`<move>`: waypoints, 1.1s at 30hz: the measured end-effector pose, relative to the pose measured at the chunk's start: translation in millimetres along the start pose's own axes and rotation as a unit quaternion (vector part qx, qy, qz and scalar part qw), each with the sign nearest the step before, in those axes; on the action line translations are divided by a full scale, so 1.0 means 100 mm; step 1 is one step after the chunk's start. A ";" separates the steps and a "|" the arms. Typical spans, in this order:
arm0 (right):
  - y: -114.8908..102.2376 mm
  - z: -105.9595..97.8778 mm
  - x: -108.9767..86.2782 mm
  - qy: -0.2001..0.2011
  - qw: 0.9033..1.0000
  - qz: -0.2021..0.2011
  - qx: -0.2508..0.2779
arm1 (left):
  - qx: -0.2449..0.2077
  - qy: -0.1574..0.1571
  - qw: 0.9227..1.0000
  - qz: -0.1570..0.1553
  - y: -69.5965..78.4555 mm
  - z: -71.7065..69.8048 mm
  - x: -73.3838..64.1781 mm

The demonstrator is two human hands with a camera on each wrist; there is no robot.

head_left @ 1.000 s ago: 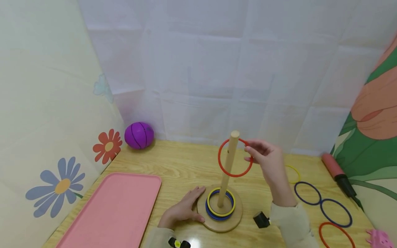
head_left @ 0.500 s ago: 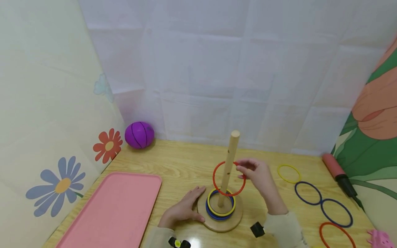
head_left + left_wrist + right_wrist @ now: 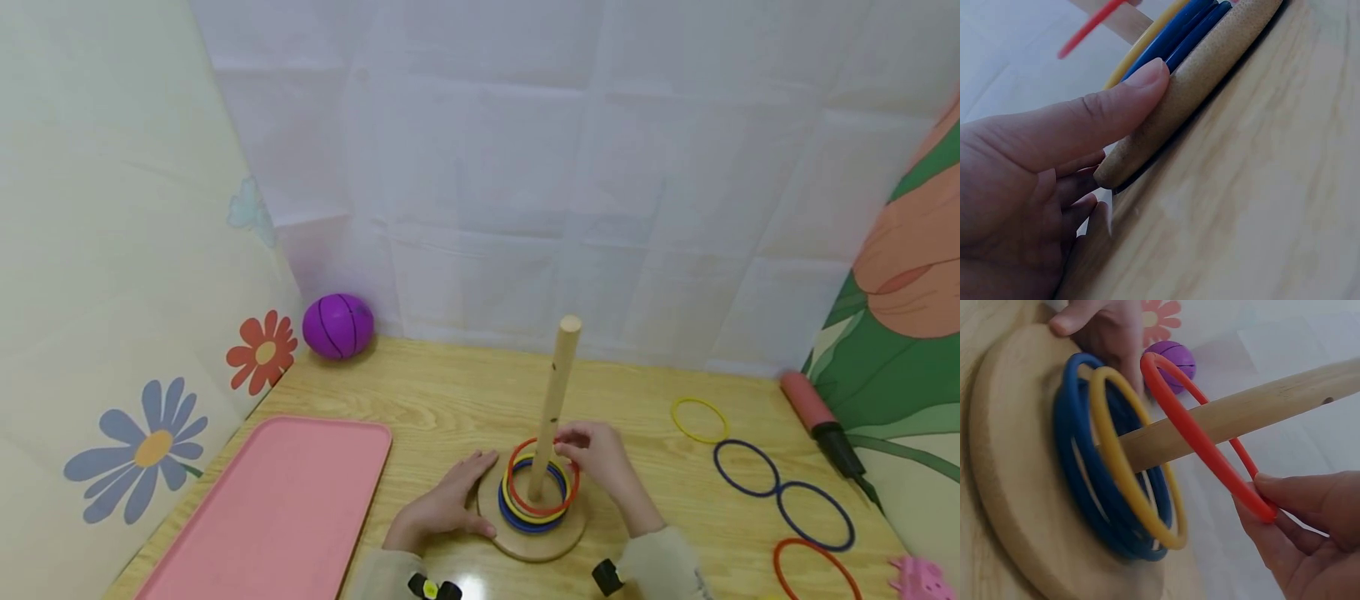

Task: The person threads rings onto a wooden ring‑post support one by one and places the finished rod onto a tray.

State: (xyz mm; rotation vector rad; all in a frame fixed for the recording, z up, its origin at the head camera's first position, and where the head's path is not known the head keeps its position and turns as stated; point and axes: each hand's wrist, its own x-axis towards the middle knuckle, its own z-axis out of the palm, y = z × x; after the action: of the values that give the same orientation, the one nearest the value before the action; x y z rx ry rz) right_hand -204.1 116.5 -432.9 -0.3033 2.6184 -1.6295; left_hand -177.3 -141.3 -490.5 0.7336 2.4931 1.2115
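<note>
My right hand [image 3: 600,458] pinches a red ring [image 3: 1210,456] between thumb and fingers. The ring is around the wooden post [image 3: 558,375], tilted, low down and just above a yellow ring [image 3: 1105,434]. Beneath the yellow one, blue rings [image 3: 1069,447] lie round the post's foot on the round wooden base [image 3: 525,550]. My left hand [image 3: 447,504] rests against the base's left side, fingers spread. In the left wrist view its thumb [image 3: 1116,100] lies over the base's edge; the other fingers are partly hidden behind it.
A pink tray [image 3: 277,500] lies at left, and a purple ball [image 3: 337,326] sits at the back. Toward the right are a yellow ring [image 3: 673,410], two blue rings, a red ring [image 3: 776,567], a hand pump [image 3: 817,414] and a pink toy [image 3: 918,577].
My right hand has brought the red ring down along the post, from near its top to just above the stacked rings. My left hand has stayed at the base.
</note>
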 end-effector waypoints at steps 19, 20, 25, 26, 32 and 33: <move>0.15 0.15 -0.01 0.002 0.998 -0.016 -0.066 | 0.004 0.004 1.000 0.001 0.01 0.00 -0.01; 0.15 0.16 -0.01 0.006 0.997 -0.018 -0.078 | 0.003 0.003 1.000 0.000 0.01 0.00 -0.01; 0.14 0.16 -0.01 0.013 0.993 -0.015 -0.118 | 0.000 -0.001 1.000 -0.005 0.02 -0.01 0.00; 0.14 0.16 -0.01 0.014 0.992 -0.013 -0.123 | 0.001 -0.002 1.000 -0.006 0.02 -0.01 0.00; 0.15 0.15 -0.01 0.024 0.991 -0.006 -0.128 | 0.001 -0.003 1.000 -0.009 0.01 0.00 0.01; 0.16 0.15 -0.01 0.025 0.992 -0.004 -0.123 | 0.000 -0.003 1.000 -0.010 0.00 0.00 0.01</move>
State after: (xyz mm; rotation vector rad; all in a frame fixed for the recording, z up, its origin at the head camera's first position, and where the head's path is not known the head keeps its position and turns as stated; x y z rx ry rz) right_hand -203.2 110.6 -453.5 -0.2862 2.8628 -1.3318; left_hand -178.3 -140.6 -490.1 0.7105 2.4904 1.2010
